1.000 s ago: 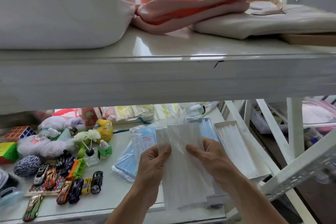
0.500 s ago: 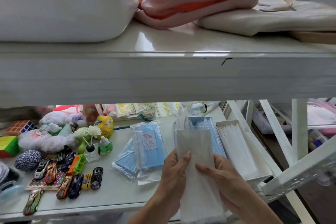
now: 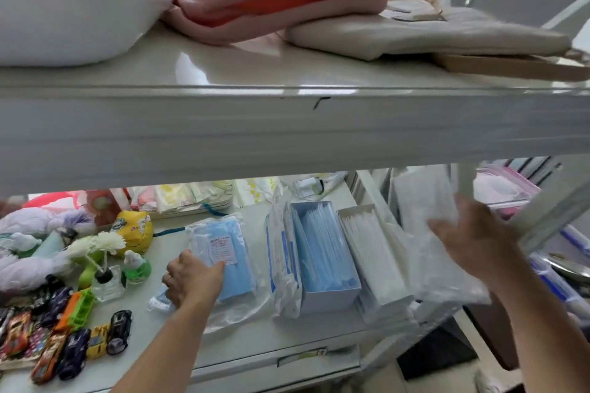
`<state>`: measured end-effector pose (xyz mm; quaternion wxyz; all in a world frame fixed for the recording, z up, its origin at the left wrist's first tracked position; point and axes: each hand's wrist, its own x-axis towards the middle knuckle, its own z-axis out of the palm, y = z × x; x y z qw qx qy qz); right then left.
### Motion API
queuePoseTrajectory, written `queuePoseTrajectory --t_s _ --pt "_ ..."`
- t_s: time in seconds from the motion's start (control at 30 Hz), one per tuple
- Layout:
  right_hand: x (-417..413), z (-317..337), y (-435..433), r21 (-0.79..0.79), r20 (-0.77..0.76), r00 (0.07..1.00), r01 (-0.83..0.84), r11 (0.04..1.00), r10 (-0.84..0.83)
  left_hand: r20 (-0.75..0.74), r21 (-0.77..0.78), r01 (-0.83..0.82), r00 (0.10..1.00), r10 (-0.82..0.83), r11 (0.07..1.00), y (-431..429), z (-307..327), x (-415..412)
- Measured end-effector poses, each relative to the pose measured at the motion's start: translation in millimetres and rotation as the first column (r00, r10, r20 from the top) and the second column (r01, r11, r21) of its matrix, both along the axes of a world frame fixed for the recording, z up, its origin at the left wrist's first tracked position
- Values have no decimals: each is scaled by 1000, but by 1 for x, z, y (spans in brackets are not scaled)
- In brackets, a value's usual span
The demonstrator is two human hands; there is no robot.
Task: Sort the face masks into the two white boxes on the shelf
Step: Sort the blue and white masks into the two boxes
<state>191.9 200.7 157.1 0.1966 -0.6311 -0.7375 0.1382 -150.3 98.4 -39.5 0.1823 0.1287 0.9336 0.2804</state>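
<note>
Blue mask pack (image 3: 223,252), left of blue-filled box (image 3: 329,293), is clasped by left hand (image 3: 194,279), fingers curled. White mask pack (image 3: 424,201) sits right of that box against right hand (image 3: 475,246); grip blurred, cannot be told.

Left grip (image 3: 194,277) low, right grip (image 3: 475,242) high.

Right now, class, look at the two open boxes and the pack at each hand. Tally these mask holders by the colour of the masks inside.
Blue: 2, the blue-mask box and the labelled pack under the left hand.
White: 2, the white-mask box and the clear pack held by the right hand.
Total: 4.
</note>
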Motion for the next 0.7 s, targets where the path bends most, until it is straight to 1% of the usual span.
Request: queuePoseTrajectory --t_s 0.03,0.07,0.1,0.13,0.17,0.2,0.23,0.27,0.3,0.33,0.37,0.4,0.43,0.47,0.5,0.57,0.63,0.67,0.7 --pt "-1 5 8 2 150 989 -3 1000 2 -49 39 -7 999 9 999 2 5 5" --pt "-4 8 14 -20 277 961 -12 1000 17 -125 126 7 992 9 992 5 11 12" --pt "-8 10 21 -44 364 931 -22 999 36 -222 258 59 975 -1 964 7 20 23" --pt "-11 11 29 -61 412 909 -34 998 56 -328 400 162 944 -24 902 10 31 37" --pt "-13 10 38 -71 442 894 -49 996 76 -419 514 300 905 -69 804 14 43 55" --pt "-16 9 47 -82 468 878 -73 994 103 -488 573 445 860 -150 688 19 53 77" --pt "-18 6 56 -102 496 859 -88 991 128 -539 578 591 794 -280 563 23 65 100" --pt "-21 5 63 -127 518 842 -97 987 149 -581 532 727 686 -438 433 29 76 123" --pt "-23 4 69 -159 534 829 -97 983 168 -612 439 845 529 -587 304 36 84 145" --pt "-25 3 73 -190 544 818 -96 977 186 -626 304 935 341 -702 183 43 89 166" --pt "-26 2 76 -210 549 812 -96 973 198 -617 157 985 156 -771 74 52 91 184" --pt "-26 0 79 -226 548 812 -88 970 201 -596 3 1000 -7 -803 -11 62 89 197" --pt "-25 -1 81 -236 544 814 -83 968 203 -564 -136 987 -144 -813 -81 71 88 208" --pt "-25 -1 82 -247 540 815 -83 965 209 -531 -241 961 -245 -811 -132 80 85 216" --pt "-23 -1 83 -251 536 816 -91 964 216 -501 -321 933 -314 -806 -164 89 80 221" --pt "-23 -3 84 -257 530 817 -101 961 228 -431 -425 882 -397 -810 -206 103 69 225" --pt "-23 -5 85 -275 534 806 -118 954 253 -378 -496 836 -450 -809 -234 112 58 225" --pt "-24 -6 85 -283 540 798 -127 951 268 -367 -524 820 -463 -807 -232 115 55 225" --pt "-24 -7 85 -288 550 787 -135 948 279 -365 -539 814 -457 -811 -215 116 52 225"
